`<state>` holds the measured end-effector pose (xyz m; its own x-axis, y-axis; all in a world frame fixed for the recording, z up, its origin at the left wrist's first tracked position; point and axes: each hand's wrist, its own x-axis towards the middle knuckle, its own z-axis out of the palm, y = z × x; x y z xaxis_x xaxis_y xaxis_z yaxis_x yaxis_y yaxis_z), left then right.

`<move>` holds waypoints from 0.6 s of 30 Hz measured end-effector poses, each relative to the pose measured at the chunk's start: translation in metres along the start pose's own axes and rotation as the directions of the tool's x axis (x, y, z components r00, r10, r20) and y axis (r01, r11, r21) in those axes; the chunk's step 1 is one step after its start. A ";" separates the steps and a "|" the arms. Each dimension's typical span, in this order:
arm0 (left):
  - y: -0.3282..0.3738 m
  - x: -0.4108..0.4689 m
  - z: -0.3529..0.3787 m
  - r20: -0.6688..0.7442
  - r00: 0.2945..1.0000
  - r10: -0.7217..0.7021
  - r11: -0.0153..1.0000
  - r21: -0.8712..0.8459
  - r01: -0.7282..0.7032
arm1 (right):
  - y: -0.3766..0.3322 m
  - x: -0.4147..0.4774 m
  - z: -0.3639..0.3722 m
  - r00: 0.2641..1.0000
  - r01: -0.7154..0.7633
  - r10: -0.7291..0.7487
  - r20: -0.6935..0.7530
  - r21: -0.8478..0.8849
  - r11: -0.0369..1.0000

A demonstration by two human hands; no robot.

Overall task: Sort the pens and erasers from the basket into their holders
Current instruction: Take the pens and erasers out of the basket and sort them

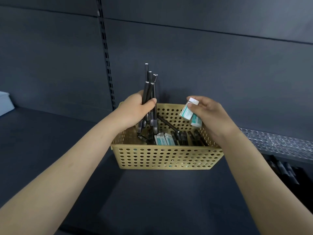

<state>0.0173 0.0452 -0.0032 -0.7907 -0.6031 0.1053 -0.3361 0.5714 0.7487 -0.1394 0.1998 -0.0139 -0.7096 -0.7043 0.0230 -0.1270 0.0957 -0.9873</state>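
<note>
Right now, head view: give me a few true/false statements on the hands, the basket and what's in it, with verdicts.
1. The left hand grips a bundle of pens. True.
2. The right hand is empty. False: it holds two erasers.
3. The basket is empty. False: loose pens and loose erasers lie in it.
4. The bundle stands roughly upright, its lower ends inside the basket. True.
</note>
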 end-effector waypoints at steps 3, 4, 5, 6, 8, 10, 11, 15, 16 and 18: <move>0.006 0.003 0.001 0.002 1.000 0.019 0.999 -0.047 -0.019 | -0.004 0.003 0.000 1.000 -0.016 0.017 -0.024 0.020 1.000; 0.010 0.003 0.002 0.008 0.999 0.031 0.996 -0.085 -0.030 | -0.006 0.003 0.000 0.999 -0.015 0.015 -0.031 0.020 1.000; 0.014 0.003 0.003 0.011 0.999 0.044 0.991 -0.127 -0.043 | -0.008 0.003 -0.001 0.999 -0.011 0.012 -0.036 0.021 1.000; 0.019 0.004 0.005 0.010 0.999 0.053 0.985 -0.166 -0.051 | -0.009 0.003 -0.003 0.999 -0.006 0.007 -0.039 0.027 1.000; 0.027 0.007 0.009 -0.003 0.998 0.058 0.972 -0.229 -0.057 | -0.013 -0.001 -0.009 0.999 -0.002 0.003 -0.041 0.041 0.999; 0.037 0.010 0.014 -0.020 0.998 0.057 0.955 -0.291 -0.060 | -0.018 -0.006 -0.017 0.999 0.002 0.000 -0.044 0.037 0.999; 0.041 0.013 0.017 -0.026 0.998 0.059 0.944 -0.322 -0.065 | -0.020 -0.009 -0.022 0.999 -0.001 0.002 -0.043 0.042 0.999; 0.067 0.018 0.038 -0.030 0.997 0.076 0.911 -0.405 -0.082 | -0.026 -0.023 -0.052 1.000 -0.022 0.024 -0.015 0.140 0.990; 0.075 0.019 0.046 -0.029 0.997 0.077 0.904 -0.419 -0.082 | -0.026 -0.027 -0.061 1.000 -0.025 0.027 -0.014 0.147 0.989; 0.093 0.019 0.063 -0.022 0.997 0.078 0.890 -0.449 -0.080 | -0.022 -0.036 -0.081 0.999 -0.026 0.031 -0.027 0.154 0.988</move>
<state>-0.0611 0.1226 0.0272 -0.8029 -0.5688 0.1784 -0.0063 0.3073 0.9516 -0.1671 0.2796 0.0200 -0.7315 -0.6818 -0.0029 0.0000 0.0042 -1.0000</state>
